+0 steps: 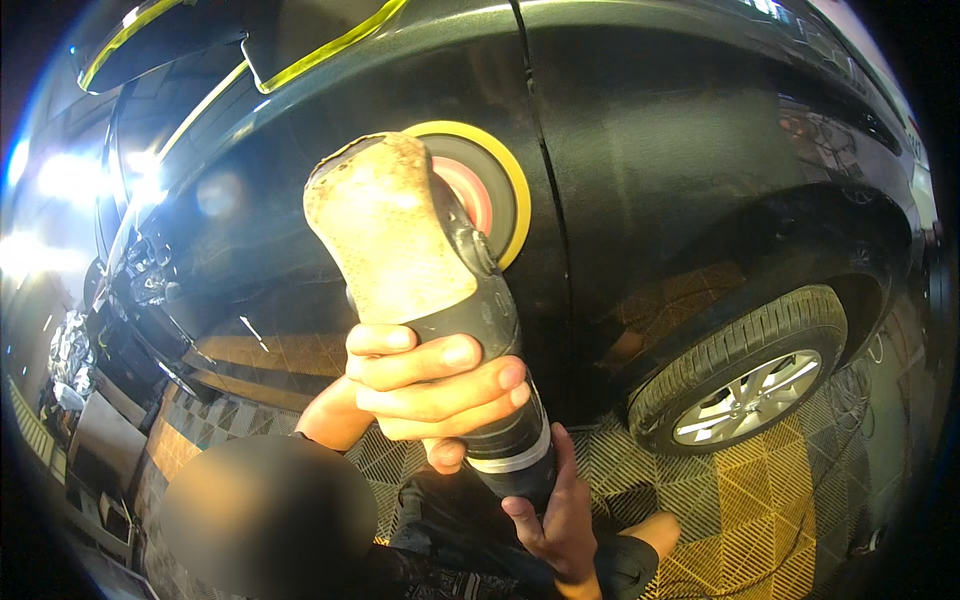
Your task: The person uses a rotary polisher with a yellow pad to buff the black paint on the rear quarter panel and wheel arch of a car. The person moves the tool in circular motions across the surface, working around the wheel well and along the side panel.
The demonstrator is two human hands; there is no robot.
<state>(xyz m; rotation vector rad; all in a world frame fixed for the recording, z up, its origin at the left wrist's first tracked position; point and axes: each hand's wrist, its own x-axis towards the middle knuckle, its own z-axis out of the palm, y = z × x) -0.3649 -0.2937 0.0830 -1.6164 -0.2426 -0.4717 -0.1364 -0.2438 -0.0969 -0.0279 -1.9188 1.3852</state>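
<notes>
A rotary polisher (480,330) with a stained tan head cover (390,225) slants up across the middle of the view. My left hand (439,386) wraps around its dark body just below the cover, fingers over the near side. Lower down, my right hand (559,510) holds the rear end, thumb apart from the fingers. Behind the head shows a round polishing pad (521,202) with a yellow rim and a reddish centre, facing the black car door (285,247). The polisher head hides the pad's left part, and contact with the paint is not visible.
Right of the pad runs a door seam (551,180); a wheel (750,397) stands lower right. Yellow tape (330,49) edges trim above. Patterned floor tiles (765,495) carry a cable (772,574). Bright lamps (71,176) glare at left. A blurred patch covers the lower left.
</notes>
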